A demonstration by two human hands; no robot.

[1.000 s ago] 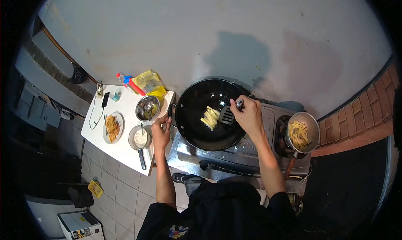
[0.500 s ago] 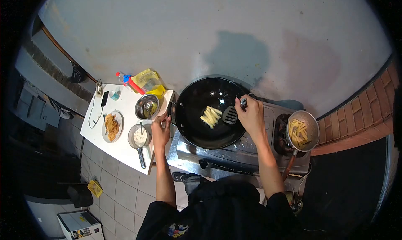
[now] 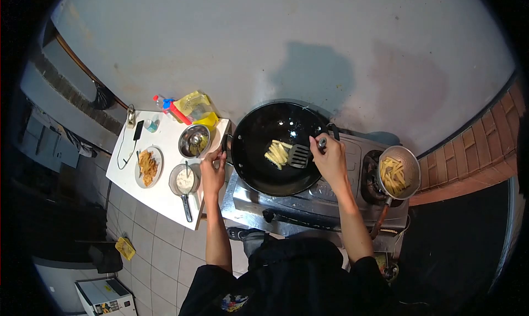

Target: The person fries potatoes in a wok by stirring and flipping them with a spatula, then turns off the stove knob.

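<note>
Pale yellow cut sticks point(image 3: 278, 154): clustered inside the wide black wok point(image 3: 259, 175); no browning visible, so I judged cooking early.
Black slotted spatula point(image 3: 299, 157): blade lay at their edge.
Right hand point(image 3: 332, 163): I had it closed round the spatula.
Left hand point(image 3: 212, 174): I gripped the wok's side handle.
Grey metal saucepan point(image 3: 414, 175): held more sticks.
White round plate point(image 3: 158, 163): golden-brown pieces point(image 3: 147, 167), apparently done.

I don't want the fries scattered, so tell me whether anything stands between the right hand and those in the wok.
Only the spatula that the right hand holds: its slotted head sits at the right side of the fries. Nothing else visible stands between.
</note>
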